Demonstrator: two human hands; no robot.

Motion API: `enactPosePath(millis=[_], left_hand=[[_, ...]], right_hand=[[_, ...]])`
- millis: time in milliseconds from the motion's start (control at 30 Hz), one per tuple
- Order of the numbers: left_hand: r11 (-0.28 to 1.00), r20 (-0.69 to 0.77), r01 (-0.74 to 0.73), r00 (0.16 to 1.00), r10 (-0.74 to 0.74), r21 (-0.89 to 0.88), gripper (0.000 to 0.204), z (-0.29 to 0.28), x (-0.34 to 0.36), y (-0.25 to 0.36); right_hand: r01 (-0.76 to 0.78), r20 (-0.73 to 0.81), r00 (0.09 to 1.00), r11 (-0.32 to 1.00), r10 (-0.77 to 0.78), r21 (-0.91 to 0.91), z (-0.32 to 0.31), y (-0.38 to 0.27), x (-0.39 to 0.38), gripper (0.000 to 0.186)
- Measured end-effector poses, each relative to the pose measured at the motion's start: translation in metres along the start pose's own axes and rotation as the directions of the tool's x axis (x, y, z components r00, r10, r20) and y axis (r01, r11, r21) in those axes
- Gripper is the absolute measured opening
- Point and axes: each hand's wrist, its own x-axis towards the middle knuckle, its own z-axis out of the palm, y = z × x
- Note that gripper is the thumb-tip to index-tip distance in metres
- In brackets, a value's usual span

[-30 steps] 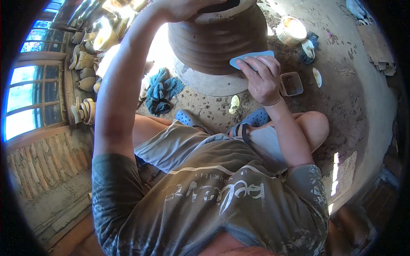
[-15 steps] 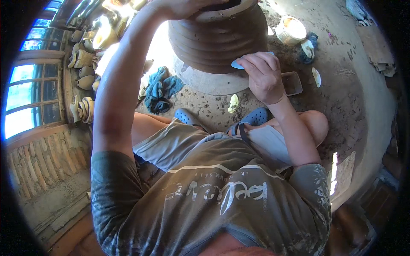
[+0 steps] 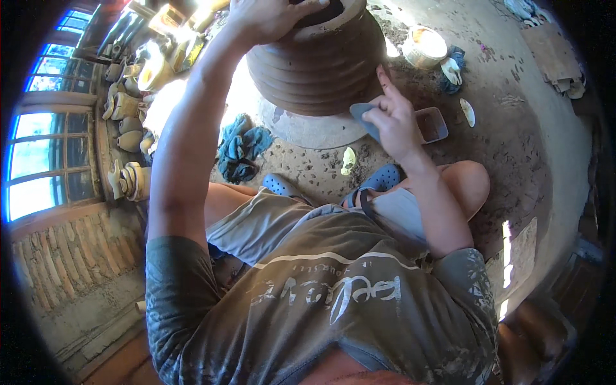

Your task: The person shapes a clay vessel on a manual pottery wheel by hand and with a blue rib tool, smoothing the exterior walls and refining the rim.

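A large brown clay pot (image 3: 314,70) with ridged sides stands on a pale round wheel head (image 3: 308,131) in front of me. My left hand (image 3: 269,19) lies over the left of its rim, one stretched digit reaching across the mouth; part of the hand is cut off by the upper edge. Beside the pot's lower right wall is my right hand (image 3: 396,122). It pinches a flat blue-grey potter's rib (image 3: 366,119) between thumb and fingers, held apart from the wall. The right index finger points up against the pot's right side.
A blue-green cloth (image 3: 242,151) lies left of the wheel. To the right are a clear rectangular tub (image 3: 432,124), a white bucket (image 3: 425,47) and a rag (image 3: 452,69). A pale yellow scrap (image 3: 348,161) lies near my shoes. Several pots (image 3: 130,125) line the windowed left wall.
My right hand has moved slightly down from the pot wall, turning the rib, and its index finger now stretches up. My left hand still rests at the rim; the view has shifted slightly.
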Motion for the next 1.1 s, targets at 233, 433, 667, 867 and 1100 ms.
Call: enactPosePath(millis=[233,433,667,867,1100], left_hand=[[0.99,-0.019,0.064,0.998,-0.067,-0.125,0.064,-0.005,-0.003,0.013],[0.928,-0.656,-0.186,0.75,-0.079,-0.324,0.049,0.039,-0.04,-0.063],[0.488,-0.104,0.33,0.735,-0.67,-0.808,0.059,0.168,-0.177,-0.139],[0.85,0.494,0.515,0.77,-0.404,-0.107,0.09,0.22,-0.221,-0.085],[0.945,0.539,0.326,0.794,-0.282,0.015,0.114,0.207,-0.221,-0.05]], right_hand=[[0.334,0.226,0.933,0.907,-0.279,-0.256,0.047,0.004,-0.05,0.08],[-0.051,-0.072,0.996,0.991,0.06,0.121,0.004,-0.002,-0.029,0.069],[-0.07,0.203,0.977,0.997,0.063,0.029,-0.024,0.018,-0.037,0.037],[-0.165,0.12,0.983,0.95,0.137,0.264,-0.024,0.009,-0.015,0.084],[-0.054,0.536,0.841,0.998,0.066,-0.039,0.019,0.004,-0.058,0.052]])
